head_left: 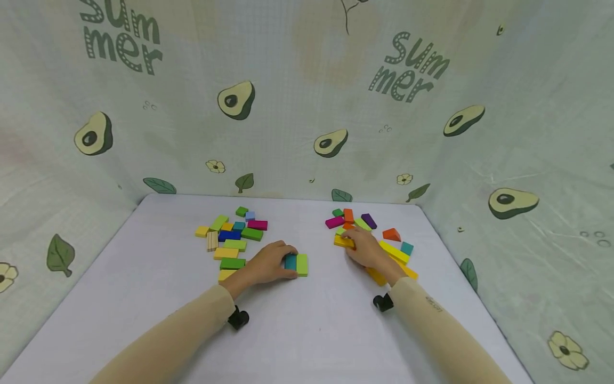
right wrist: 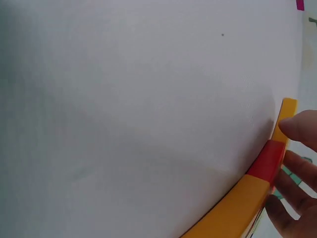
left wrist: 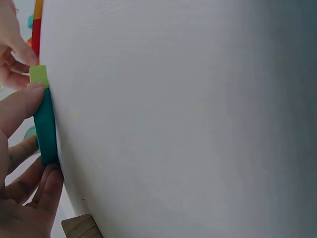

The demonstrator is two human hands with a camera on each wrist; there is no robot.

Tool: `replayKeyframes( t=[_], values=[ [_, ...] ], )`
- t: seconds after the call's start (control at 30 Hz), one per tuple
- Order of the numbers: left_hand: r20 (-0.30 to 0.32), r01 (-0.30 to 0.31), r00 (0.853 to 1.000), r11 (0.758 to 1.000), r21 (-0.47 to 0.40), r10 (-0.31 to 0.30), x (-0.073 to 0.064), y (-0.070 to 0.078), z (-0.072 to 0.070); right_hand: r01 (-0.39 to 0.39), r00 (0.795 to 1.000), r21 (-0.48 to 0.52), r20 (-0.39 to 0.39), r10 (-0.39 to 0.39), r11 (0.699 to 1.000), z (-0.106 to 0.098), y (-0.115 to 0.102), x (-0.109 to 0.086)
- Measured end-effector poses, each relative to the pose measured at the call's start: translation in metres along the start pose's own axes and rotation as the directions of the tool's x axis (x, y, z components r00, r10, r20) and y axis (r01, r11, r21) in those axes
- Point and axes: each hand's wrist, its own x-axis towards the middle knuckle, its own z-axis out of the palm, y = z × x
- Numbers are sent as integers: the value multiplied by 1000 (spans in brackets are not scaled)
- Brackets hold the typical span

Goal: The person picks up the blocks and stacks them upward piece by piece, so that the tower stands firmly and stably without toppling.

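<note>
Near the middle of the table, my left hand (head_left: 268,263) pinches a teal block (head_left: 290,262) between thumb and fingers. A lime-green block (head_left: 301,265) lies flush along the teal one's right side. In the left wrist view the thumb sits where the lime-green and teal blocks meet, with fingertips at the teal block's other end. My right hand (head_left: 366,249) is at the right-hand pile and pinches a yellow-orange block (right wrist: 288,107) with its thumb on the near face. Beside that block, in the right wrist view, are a red block (right wrist: 267,161) and a larger orange block (right wrist: 230,210).
Left of my left hand is a loose group of blocks, among them a dark blue block (head_left: 229,235) and a striped wooden piece (head_left: 212,241). The right pile includes a purple block (head_left: 369,221) and a long yellow block (head_left: 394,252). A printed cloth (head_left: 288,160) hangs behind the white table (head_left: 307,330).
</note>
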Motion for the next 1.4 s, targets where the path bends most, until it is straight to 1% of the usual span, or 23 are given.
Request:
replayKeyframes(
  t=[0.17,0.3,0.53,0.67,0.77,0.9,1.0,1.17,1.23,1.4],
  values=[
    [-3,3,1000,1000,-2,-3,0,1,-1,58,998,-29,0,-58,998,5,-4,2],
    [3,9,1000,1000,2,-9,0,0,-1,108,994,-42,37,-106,993,6,-11,0],
    [3,-1,1000,1000,-5,1,1,-1,0,106,986,-16,129,-103,994,3,-20,-3],
    [7,3,1000,1000,-6,-3,1,-2,1,123,976,-3,182,-121,992,2,-22,-1],
    [9,6,1000,1000,-5,-6,2,-3,1,123,971,-2,206,-120,992,1,-23,0],
    [10,13,1000,1000,-3,-13,3,-3,2,130,970,-2,210,-127,992,1,-22,1],
    [11,15,1000,1000,-3,-15,3,-2,1,140,971,11,195,-139,990,1,-26,-1],
    [16,12,1000,1000,3,-12,2,-2,1,133,973,98,176,-149,986,8,-37,-7],
    [16,10,1000,1000,5,-10,2,-2,0,143,971,131,173,-165,981,12,-41,-9],
    [16,6,1000,1000,7,-6,2,-2,0,155,971,163,159,-181,974,21,-53,-15]
  ],
)
